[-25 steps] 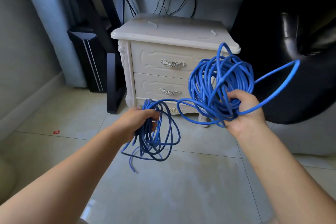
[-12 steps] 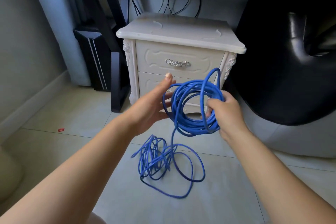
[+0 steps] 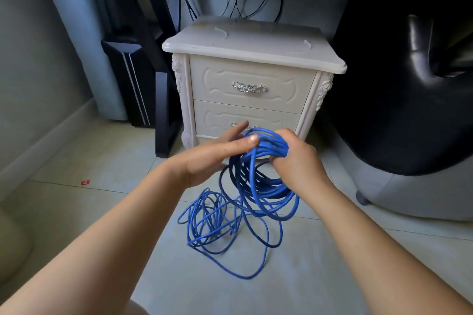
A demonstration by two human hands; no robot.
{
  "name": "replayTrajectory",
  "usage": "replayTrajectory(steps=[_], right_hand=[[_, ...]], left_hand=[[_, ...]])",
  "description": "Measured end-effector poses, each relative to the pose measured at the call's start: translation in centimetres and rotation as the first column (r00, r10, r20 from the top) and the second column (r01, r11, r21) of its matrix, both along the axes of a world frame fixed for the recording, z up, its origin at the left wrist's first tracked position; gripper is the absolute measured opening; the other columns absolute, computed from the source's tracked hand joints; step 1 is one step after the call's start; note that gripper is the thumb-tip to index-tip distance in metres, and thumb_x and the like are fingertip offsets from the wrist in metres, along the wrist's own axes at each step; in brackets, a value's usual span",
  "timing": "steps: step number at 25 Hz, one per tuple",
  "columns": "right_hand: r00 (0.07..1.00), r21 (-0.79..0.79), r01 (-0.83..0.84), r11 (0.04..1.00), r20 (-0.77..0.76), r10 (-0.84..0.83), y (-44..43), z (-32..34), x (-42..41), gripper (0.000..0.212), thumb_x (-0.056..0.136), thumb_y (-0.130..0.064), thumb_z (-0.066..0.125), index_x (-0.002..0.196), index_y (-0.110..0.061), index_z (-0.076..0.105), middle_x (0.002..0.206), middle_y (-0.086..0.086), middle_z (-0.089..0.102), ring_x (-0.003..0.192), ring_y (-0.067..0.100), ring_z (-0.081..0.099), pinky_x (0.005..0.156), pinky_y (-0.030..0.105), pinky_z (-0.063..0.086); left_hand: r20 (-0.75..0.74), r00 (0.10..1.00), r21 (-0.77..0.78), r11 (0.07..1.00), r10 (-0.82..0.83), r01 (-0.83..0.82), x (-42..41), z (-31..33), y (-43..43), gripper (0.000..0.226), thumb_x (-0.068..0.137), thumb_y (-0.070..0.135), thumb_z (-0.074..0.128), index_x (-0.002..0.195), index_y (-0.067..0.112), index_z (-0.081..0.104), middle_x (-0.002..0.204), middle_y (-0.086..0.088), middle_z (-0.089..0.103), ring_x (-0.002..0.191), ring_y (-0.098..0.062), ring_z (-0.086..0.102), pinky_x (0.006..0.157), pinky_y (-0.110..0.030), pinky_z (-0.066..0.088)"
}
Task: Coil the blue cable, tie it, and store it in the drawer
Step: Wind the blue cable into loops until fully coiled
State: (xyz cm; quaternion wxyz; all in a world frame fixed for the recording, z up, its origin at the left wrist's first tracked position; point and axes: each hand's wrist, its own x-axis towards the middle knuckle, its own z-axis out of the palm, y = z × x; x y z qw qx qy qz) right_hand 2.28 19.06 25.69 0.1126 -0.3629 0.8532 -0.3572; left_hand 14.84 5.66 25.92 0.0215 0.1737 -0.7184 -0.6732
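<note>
Straight ahead at 12 o'clock stands the white nightstand (image 3: 253, 43), both drawers closed. The upper drawer (image 3: 220, 84) front has nothing before it. The left hand (image 3: 210, 161), the right hand (image 3: 297, 158) and the gripped coil of blue cable (image 3: 271, 147) sit before the lower drawer (image 3: 215, 120). A black desk leg (image 3: 163, 120) flanks the nightstand at 10 o'clock, and a black chair (image 3: 396, 110) crowds 2 o'clock. Loose cable loops sprawl over the floor (image 3: 76, 225) at 6 o'clock, with free tile at 8 o'clock.
</note>
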Motion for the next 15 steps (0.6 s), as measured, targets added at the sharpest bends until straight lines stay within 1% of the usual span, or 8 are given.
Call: replayTrajectory(steps=[1, 3, 5, 7, 8, 10, 12, 15], right_hand=[[0.998, 0.052, -0.019, 0.998, -0.058, 0.022, -0.1, -0.1, 0.1, 0.032, 0.085, -0.009, 0.054, 0.111, -0.028, 0.057, 0.088, 0.0, 0.063, 0.086, 0.029, 0.059, 0.074, 0.037, 0.051], [0.988, 0.091, -0.06, 0.994, -0.133, 0.072, -0.1, -0.1, 0.4, 0.036, 0.083, -0.008, 0.053, 0.113, -0.028, 0.055, 0.096, 0.0, 0.065, 0.091, 0.029, 0.059, 0.078, 0.04, 0.052], [0.983, 0.094, -0.111, 0.989, -0.139, 0.123, 0.1, 0.1, 0.6, 0.041, 0.08, -0.008, 0.054, 0.112, -0.033, 0.055, 0.095, -0.004, 0.065, 0.089, 0.026, 0.06, 0.077, 0.039, 0.052], [0.978, 0.079, -0.172, 0.982, -0.105, 0.18, 0.2, 0.5, 0.4, 0.045, 0.077, -0.008, 0.057, 0.111, -0.037, 0.058, 0.091, -0.009, 0.066, 0.085, 0.022, 0.06, 0.076, 0.035, 0.051], [0.975, 0.055, -0.196, 0.979, -0.093, 0.201, 0.4, 0.7, 0.3, 0.045, 0.074, -0.008, 0.059, 0.109, -0.037, 0.059, 0.089, -0.01, 0.067, 0.083, 0.02, 0.06, 0.075, 0.033, 0.051], [0.975, -0.037, -0.221, 0.975, -0.05, 0.219, 0.8, 1.2, -0.1, 0.042, 0.071, -0.007, 0.063, 0.102, -0.036, 0.062, 0.084, -0.011, 0.067, 0.079, 0.016, 0.062, 0.072, 0.032, 0.051], [0.971, -0.145, -0.228, 0.963, 0.031, 0.235, 1.0, 1.4, -0.5, 0.039, 0.071, -0.006, 0.068, 0.097, -0.035, 0.064, 0.084, -0.01, 0.069, 0.077, 0.012, 0.064, 0.072, 0.031, 0.053], [0.945, -0.266, -0.217, 0.939, 0.184, 0.27, 1.1, 1.5, -0.8, 0.042, 0.071, -0.006, 0.072, 0.103, -0.032, 0.065, 0.091, -0.006, 0.073, 0.081, 0.016, 0.068, 0.077, 0.034, 0.056]], left_hand=[[0.001, 1.0, -0.042, 0.999, -0.015, 0.015, -0.1, 0.4, 0.2, 0.123, 0.047, 0.061, 0.08, 0.152, 0.042, 0.02, 0.153, 0.017, 0.03, 0.137, 0.0, 0.029, 0.117, -0.036, 0.022], [0.03, 0.998, -0.24, 0.969, -0.05, 0.056, -0.3, 0.8, 0.5, 0.121, 0.054, 0.035, 0.078, 0.154, 0.042, 0.011, 0.158, 0.009, 0.027, 0.136, -0.004, 0.032, 0.112, -0.028, 0.027], [0.122, 0.991, -0.526, 0.842, -0.063, 0.118, -0.4, 0.5, 0.5, 0.121, 0.063, 0.018, 0.083, 0.155, 0.039, 0.007, 0.158, 0.005, 0.023, 0.141, -0.012, 0.029, 0.112, -0.022, 0.025], [0.111, 0.994, -0.708, 0.701, -0.01, 0.086, -0.3, -0.3, 0.6, 0.112, 0.066, 0.017, 0.086, 0.154, 0.033, 0.017, 0.154, 0.005, 0.029, 0.143, -0.013, 0.024, 0.111, -0.017, 0.02], [0.05, 0.998, -0.725, 0.688, 0.022, 0.022, -0.2, -0.6, 0.6, 0.099, 0.066, 0.018, 0.085, 0.147, 0.031, 0.031, 0.145, 0.005, 0.042, 0.138, -0.015, 0.035, 0.109, -0.02, 0.028], [-0.111, 0.988, -0.68, 0.717, 0.11, -0.156, -0.2, -0.9, 1.0, 0.057, 0.069, 0.017, 0.081, 0.116, 0.024, 0.05, 0.107, 0.004, 0.064, 0.099, -0.014, 0.061, 0.087, -0.03, 0.051], [-0.22, 0.958, -0.647, 0.707, 0.186, -0.286, -0.4, -0.8, 1.7, 0.033, 0.075, 0.019, 0.077, 0.095, 0.019, 0.051, 0.081, 0.005, 0.065, 0.073, -0.013, 0.061, 0.066, -0.031, 0.05], [-0.314, 0.918, -0.516, 0.767, 0.244, -0.381, -0.7, -0.3, 2.6, 0.025, 0.08, 0.017, 0.077, 0.091, 0.014, 0.055, 0.071, 0.005, 0.062, 0.059, -0.007, 0.054, 0.059, -0.022, 0.045]])
